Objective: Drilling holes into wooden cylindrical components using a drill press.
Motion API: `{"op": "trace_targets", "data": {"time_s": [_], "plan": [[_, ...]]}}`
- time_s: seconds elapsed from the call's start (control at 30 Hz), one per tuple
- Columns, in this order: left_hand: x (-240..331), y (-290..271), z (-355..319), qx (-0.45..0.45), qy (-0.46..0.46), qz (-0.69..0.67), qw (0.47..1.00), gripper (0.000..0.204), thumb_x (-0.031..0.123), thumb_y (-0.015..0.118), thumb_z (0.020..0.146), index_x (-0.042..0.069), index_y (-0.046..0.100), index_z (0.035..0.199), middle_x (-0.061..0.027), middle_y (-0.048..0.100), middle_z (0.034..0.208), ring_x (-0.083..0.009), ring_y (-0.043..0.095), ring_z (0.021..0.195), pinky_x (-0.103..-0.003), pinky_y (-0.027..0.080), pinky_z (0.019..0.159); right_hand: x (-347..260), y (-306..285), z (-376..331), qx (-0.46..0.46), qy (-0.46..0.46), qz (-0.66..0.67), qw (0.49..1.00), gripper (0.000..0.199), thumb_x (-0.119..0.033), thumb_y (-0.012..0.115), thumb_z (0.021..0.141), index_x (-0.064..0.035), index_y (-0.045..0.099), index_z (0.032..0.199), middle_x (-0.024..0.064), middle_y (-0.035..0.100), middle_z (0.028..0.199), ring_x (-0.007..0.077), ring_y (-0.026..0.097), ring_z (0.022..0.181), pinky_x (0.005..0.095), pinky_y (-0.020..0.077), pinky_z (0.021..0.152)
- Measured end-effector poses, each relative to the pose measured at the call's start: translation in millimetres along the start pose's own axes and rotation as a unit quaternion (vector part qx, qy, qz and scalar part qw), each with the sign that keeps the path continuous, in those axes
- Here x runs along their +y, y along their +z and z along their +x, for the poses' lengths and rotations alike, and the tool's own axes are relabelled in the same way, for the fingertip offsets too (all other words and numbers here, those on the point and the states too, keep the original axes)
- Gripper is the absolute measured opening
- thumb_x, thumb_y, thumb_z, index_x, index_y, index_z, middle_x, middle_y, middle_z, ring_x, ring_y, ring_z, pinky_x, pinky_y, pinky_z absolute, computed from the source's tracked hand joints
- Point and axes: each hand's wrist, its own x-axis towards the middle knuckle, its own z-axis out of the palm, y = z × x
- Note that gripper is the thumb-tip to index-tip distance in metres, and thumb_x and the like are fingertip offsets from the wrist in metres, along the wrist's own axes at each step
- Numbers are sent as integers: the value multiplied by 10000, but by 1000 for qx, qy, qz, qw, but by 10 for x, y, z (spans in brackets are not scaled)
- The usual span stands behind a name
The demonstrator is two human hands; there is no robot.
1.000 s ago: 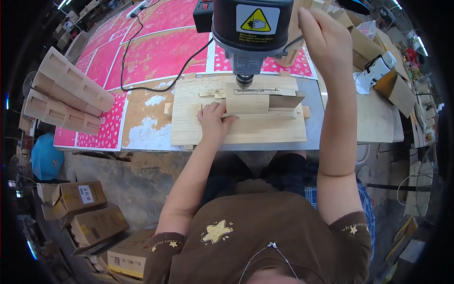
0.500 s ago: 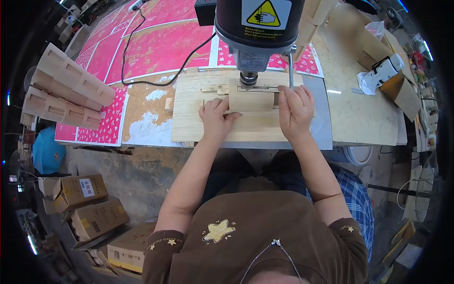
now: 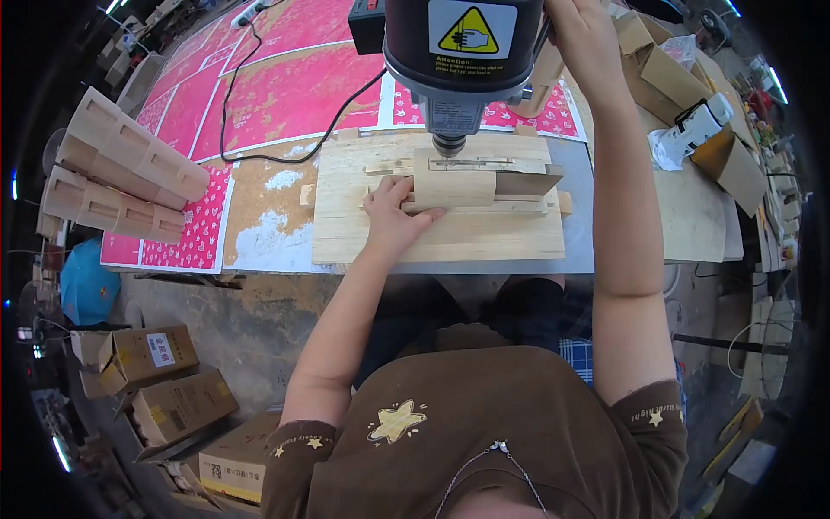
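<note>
The curved wood (image 3: 454,189) is already in place, just right of the left grip (image 3: 394,221), which is clamped on its end; I can't tell what is left to do. The right grip (image 3: 574,24) was down by the wood before; now it's up high, the drill (image 3: 458,65) on its left, and I can't tell if it's closed.
</note>
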Motion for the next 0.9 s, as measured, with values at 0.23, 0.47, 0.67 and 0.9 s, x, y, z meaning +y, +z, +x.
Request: {"op": "trace_targets", "data": {"time_s": [0.23, 0.47, 0.67, 0.9], "plan": [[-91, -111, 48, -19, 55, 5, 998, 369, 207, 803, 603, 56, 660, 907, -30, 564, 855, -177, 563, 874, -366, 327, 896, 384, -35, -1535, -237, -7, -108, 966, 288, -180, 699, 754, -46, 574, 976, 83, 597, 927, 248, 549, 935, 368, 426, 787], [-74, -782, -191, -65, 25, -56, 996, 340, 106, 798, 595, 0, 670, 893, -48, 587, 835, -177, 602, 791, -296, 484, 680, 239, 14, -1872, -285, -2, -138, 949, 230, -99, 663, 735, -57, 539, 924, 113, 557, 865, 321, 508, 854, 415, 406, 726], [-315, -1406, -671, -32, 29, -63, 997, 330, 80, 791, 584, 9, 675, 884, -24, 606, 825, -135, 576, 751, -262, 454, 629, 120, -159, -2058, -298, 77, 45, 951, 254, -44, 684, 714, -7, 553, 929, 112, 554, 829, 301, 516, 805, 374, 414, 733], [9, -1695, -718, 48, -312, -322, 893, 221, 204, 738, 732, 12, 636, 776, 3, 574, 646, -56, 492, 499, -182, 360, 448, 310, -372, -2166, -301, 187, 118, 928, 252, 1, 676, 759, -9, 596, 998, 49, 590, 845, 142, 543, 774, 272, 437, 726]]}}
